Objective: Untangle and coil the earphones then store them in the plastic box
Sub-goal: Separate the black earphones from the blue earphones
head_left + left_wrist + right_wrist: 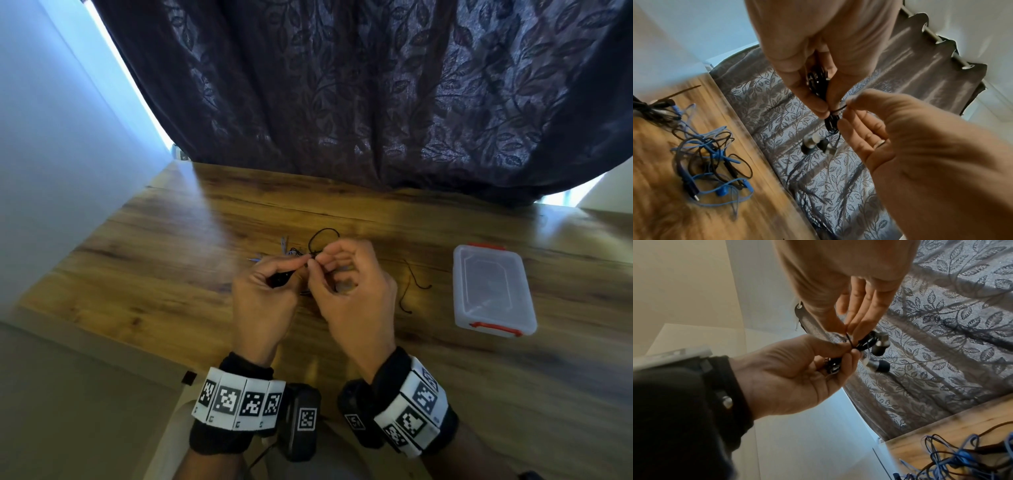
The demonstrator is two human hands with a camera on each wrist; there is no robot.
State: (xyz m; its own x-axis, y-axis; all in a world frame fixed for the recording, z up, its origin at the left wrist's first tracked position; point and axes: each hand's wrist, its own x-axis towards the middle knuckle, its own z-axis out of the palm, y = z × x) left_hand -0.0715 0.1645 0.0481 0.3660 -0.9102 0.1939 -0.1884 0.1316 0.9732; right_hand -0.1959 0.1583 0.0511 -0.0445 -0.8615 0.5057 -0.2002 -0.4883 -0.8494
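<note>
My left hand (297,271) grips a coiled bundle of black earphones (815,81) above the table, and its two silver-and-black earbuds (813,144) dangle below the fingers. My right hand (313,262) pinches the black cable where it leaves the bundle (849,339). In the right wrist view the right hand (847,332) comes from the top and the left hand (851,351) from the left. The clear plastic box (486,284) with orange latches lies lid on at the table's right.
A tangle of blue and black earphones (711,162) lies on the wooden table (171,260) behind my hands, also low right in the right wrist view (962,456). A loose black cable (411,284) trails between my right hand and the box. A dark leaf-patterned curtain (376,102) hangs at the far edge.
</note>
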